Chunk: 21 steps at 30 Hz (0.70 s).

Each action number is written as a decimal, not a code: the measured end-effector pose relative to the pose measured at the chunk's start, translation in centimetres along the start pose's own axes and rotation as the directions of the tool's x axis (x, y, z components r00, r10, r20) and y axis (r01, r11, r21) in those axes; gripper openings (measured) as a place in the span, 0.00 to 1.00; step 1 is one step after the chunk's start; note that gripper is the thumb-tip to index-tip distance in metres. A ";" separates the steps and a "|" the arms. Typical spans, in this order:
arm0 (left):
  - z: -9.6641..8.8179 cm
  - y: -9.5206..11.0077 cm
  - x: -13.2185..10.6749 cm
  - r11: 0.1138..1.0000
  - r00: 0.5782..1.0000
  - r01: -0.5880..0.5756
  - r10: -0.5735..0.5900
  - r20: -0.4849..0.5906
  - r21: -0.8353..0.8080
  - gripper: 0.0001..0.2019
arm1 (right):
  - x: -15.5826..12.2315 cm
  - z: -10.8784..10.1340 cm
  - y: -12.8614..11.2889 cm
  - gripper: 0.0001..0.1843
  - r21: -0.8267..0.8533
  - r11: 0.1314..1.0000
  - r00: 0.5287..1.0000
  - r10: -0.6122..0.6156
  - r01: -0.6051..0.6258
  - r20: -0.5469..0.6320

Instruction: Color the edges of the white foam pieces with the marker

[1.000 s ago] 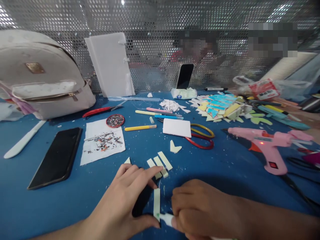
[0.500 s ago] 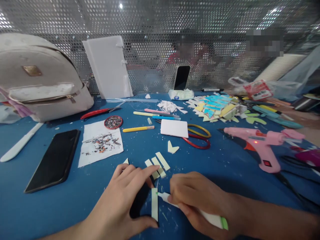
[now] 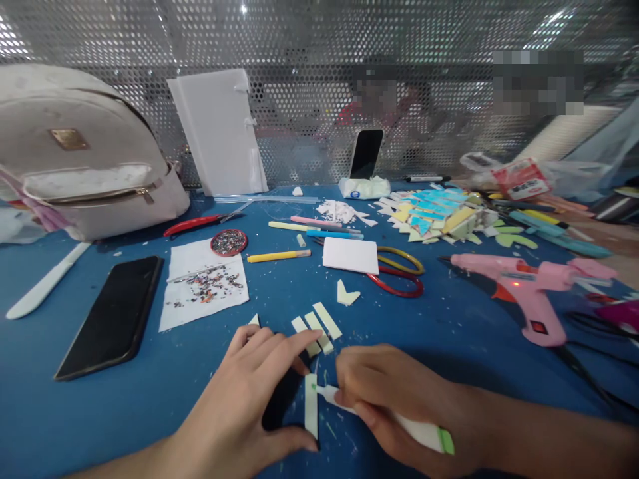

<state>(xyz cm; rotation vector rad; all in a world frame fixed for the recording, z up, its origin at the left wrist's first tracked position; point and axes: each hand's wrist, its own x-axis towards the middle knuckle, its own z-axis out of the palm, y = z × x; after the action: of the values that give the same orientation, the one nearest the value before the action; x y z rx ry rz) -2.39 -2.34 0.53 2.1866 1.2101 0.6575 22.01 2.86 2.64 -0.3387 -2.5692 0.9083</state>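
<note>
A pale green strip (image 3: 311,409) lies upright in view on the blue table, with a small green mark near its top end. My left hand (image 3: 254,392) holds it at both ends, thumb at the bottom and a finger at the top. Gripped in my right hand (image 3: 389,392) is a white marker (image 3: 422,432) with a green end, its tip touching the strip's upper part. Just beyond my left fingers are several similar pale strips (image 3: 327,320), one partly covered by the index finger. A notched pale piece (image 3: 347,293) sits farther off.
A pink glue gun (image 3: 519,286) lies at right, its cord trailing. At left are a black phone (image 3: 112,316) and a white sheet (image 3: 172,296) with glitter pieces. Scissors (image 3: 399,286), markers (image 3: 279,256) and a pile of cut pieces (image 3: 439,216) lie farther back, before a perforated metal panel.
The green mark on the strip has grown larger as the marker tip moves over it. My left hand stays in place on the strip. The whole view has shifted slightly.
</note>
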 end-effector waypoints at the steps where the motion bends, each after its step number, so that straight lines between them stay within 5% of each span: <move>1: 0.0 0.0 0.0 1.000 1.000 0.001 -0.001 -0.001 -0.002 0.52 | 0.0 0.0 -0.1 0.09 -0.004 1.000 1.000 0.003 -0.003 0.003; 21: 0.0 0.2 -0.2 1.000 1.000 0.024 -0.024 0.002 0.002 0.50 | -0.3 0.3 0.0 0.07 0.007 0.999 0.999 -0.053 0.053 0.002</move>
<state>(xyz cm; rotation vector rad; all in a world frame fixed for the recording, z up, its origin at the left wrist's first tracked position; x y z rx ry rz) -2.36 -2.61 0.66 2.1709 1.2350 0.6446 22.15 2.60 2.33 -0.2662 -2.5640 0.8982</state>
